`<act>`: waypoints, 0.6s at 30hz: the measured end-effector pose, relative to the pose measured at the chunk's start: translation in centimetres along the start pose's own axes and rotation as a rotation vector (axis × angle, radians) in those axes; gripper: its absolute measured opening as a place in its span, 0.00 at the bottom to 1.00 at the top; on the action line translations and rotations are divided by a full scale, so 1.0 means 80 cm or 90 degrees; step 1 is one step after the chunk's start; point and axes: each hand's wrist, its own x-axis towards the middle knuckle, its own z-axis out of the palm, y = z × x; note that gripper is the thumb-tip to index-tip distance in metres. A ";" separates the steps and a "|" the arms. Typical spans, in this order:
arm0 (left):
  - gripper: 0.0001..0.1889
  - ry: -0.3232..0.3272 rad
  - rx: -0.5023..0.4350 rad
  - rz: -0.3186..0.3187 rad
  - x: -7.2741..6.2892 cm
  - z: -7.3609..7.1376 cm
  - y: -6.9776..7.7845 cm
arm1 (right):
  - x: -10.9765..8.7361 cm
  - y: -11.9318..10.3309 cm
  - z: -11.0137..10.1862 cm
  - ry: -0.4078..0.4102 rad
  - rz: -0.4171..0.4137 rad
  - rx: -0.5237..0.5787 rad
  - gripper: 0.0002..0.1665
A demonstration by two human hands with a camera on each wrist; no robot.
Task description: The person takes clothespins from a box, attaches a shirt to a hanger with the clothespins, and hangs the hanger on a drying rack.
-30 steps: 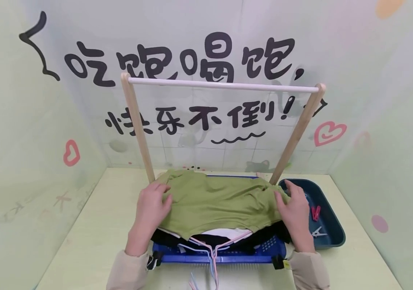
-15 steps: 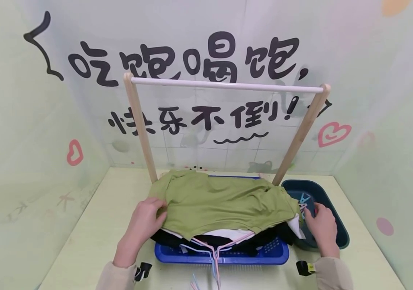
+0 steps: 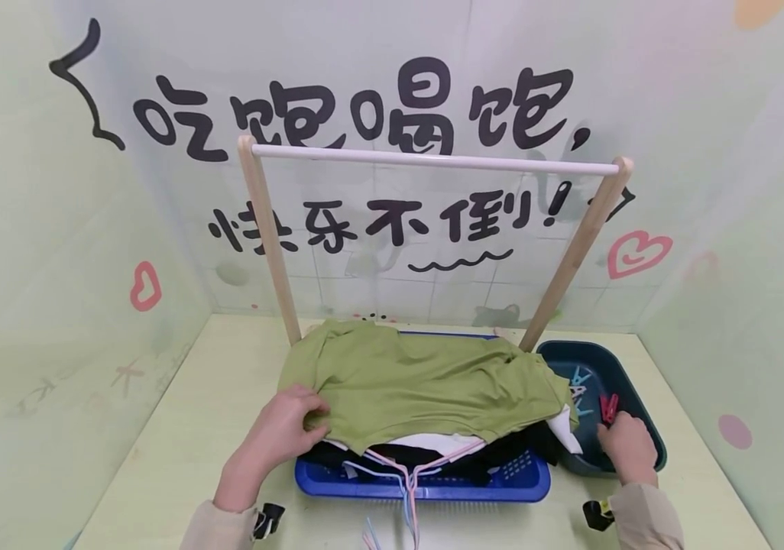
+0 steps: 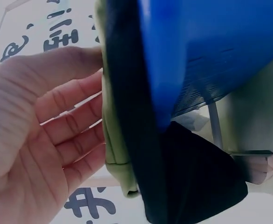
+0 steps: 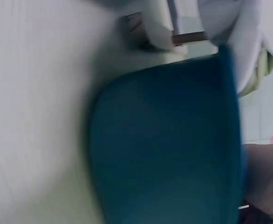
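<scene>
A green shirt (image 3: 426,382) lies spread over other garments on a blue basket (image 3: 426,489). My left hand (image 3: 289,424) rests at the shirt's left edge; in the left wrist view the thumb and fingertips touch the green cloth, a dark garment (image 4: 127,107) behind it. My right hand (image 3: 629,447) reaches down into a dark green basin (image 3: 649,428), right beside a red clothespin (image 3: 609,409). Its fingertips are hidden, and I cannot tell whether they hold anything. The right wrist view shows mostly the basin's outer wall (image 5: 164,149), with part of the hand (image 5: 267,182) behind the rim.
A rack with wooden posts (image 3: 271,252) and a white bar (image 3: 433,160) stands behind the basket. Pink and blue hangers (image 3: 409,481) stick out at the front. Light-coloured clothespins (image 3: 579,389) lie at the basin's left. Walls enclose the table (image 3: 179,428).
My right hand has left the shirt's right side and moved right and down into the basin. A white corner beneath the shirt now shows. My left hand has shifted slightly lower along the shirt's edge.
</scene>
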 end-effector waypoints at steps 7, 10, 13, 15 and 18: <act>0.09 -0.030 -0.008 0.012 -0.001 -0.002 0.000 | 0.008 0.011 0.005 -0.057 0.011 -0.014 0.17; 0.09 -0.037 -0.013 0.011 -0.002 -0.001 -0.002 | 0.011 0.013 0.005 -0.063 0.007 -0.018 0.17; 0.10 -0.042 -0.016 0.009 -0.003 0.000 -0.003 | 0.012 0.015 0.004 -0.057 0.009 -0.029 0.17; 0.11 -0.045 -0.015 0.006 -0.003 0.001 -0.003 | 0.012 0.016 0.004 -0.056 0.012 -0.036 0.16; 0.10 -0.046 -0.009 0.002 -0.003 0.002 -0.003 | 0.012 0.017 0.004 -0.064 0.010 -0.040 0.14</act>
